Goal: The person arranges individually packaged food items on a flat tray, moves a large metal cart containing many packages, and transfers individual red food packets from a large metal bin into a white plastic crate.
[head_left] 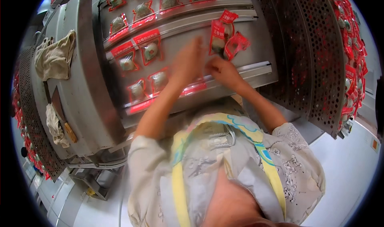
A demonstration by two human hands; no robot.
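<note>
While both arms reach up over the metal belt (240, 55), the right hand (222, 70) sits just under a small bunch of three red packs (224, 41). Its fingers are curled, and they seem to touch the lowest pack, but I cannot tell if they pinch it. The bunch lies on the right part of the belt. One pack stands up tall, one leans to the upper right, and one tips to the right. Each pack is red with a clear window and a round pale ball inside.

The left hand (187, 63) is blurry, with fingers together and pointing up, flat over the belt.

More packs (138, 53) lie in neat rows to the left, each in its own slot. Red packs also fill the holed tray (320, 59) on the right. A cloth (54, 57) hangs at the left.
</note>
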